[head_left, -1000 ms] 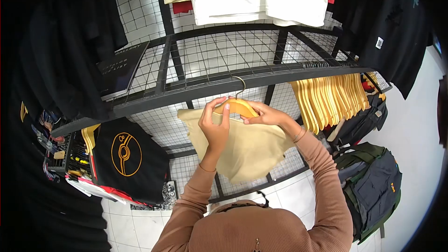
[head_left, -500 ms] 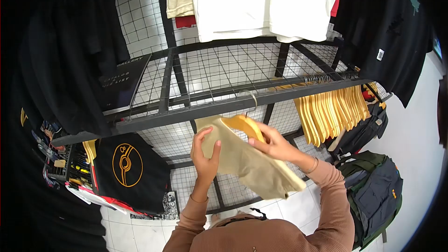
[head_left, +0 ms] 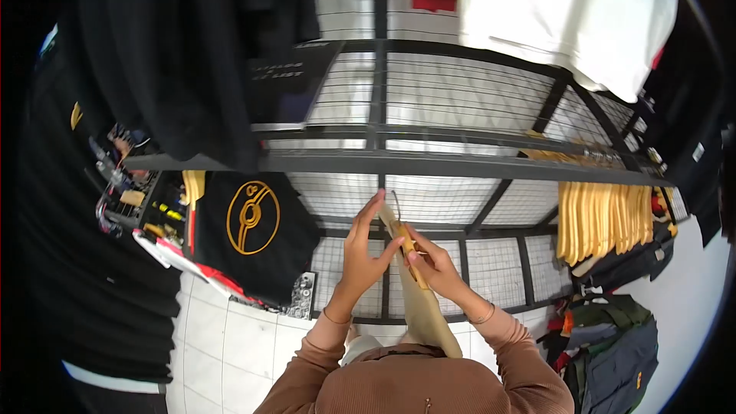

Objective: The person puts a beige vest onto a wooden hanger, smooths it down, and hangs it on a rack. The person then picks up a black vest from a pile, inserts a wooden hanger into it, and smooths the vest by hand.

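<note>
A beige garment (head_left: 420,314) hangs edge-on in front of my body on a wooden hanger (head_left: 414,259) with a metal hook. My right hand (head_left: 438,267) grips the hanger at its side, thumb and fingers closed on the wood. On the other side, my left hand (head_left: 363,254) is up against the garment, its fingers stretched out and its thumb apart. The hanger's hook is below the dark rack bar (head_left: 460,162), apart from it. Part of the hanger is hidden by the cloth and my fingers.
Several bare wooden hangers (head_left: 602,222) hang at the right end of the rack. A black shirt with an orange round print (head_left: 257,218) hangs at the left. Above are white shirts (head_left: 552,11). A dark backpack (head_left: 617,353) stands on the floor at the right.
The garment and hanger have turned from broadside to edge-on, and hang more upright. Both hands have come closer together. My view has swung left, so the rack appears further right.
</note>
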`<action>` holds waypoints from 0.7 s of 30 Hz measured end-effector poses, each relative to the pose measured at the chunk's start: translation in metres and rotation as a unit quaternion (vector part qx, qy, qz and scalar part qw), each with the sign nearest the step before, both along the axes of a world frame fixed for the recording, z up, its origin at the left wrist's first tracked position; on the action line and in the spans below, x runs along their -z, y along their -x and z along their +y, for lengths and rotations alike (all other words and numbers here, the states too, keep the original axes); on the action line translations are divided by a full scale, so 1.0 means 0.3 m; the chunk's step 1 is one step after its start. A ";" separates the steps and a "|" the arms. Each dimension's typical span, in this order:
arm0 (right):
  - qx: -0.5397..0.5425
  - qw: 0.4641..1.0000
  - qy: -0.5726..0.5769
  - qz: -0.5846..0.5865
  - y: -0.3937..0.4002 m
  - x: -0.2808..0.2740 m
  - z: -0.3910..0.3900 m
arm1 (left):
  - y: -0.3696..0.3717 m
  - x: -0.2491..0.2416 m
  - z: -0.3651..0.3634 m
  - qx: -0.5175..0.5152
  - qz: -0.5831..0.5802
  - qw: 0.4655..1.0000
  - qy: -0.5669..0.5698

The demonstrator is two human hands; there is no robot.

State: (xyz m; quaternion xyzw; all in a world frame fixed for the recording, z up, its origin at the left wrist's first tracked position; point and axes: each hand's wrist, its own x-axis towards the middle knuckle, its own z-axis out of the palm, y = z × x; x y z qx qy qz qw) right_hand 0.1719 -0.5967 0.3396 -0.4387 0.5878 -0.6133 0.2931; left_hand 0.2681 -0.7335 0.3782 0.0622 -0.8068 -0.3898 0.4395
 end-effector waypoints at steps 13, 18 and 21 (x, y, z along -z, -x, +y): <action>0.031 0.996 0.062 0.054 -0.327 0.030 -0.846 | -0.584 0.166 -0.500 -0.186 -0.045 0.979 -0.071; 0.046 0.991 0.086 0.095 -0.474 0.053 -1.243 | -0.807 0.179 -0.702 -0.251 -0.067 0.960 -0.107; 0.085 0.979 0.082 0.168 -0.543 0.033 -1.446 | -0.879 0.169 -0.815 -0.281 -0.077 0.952 -0.094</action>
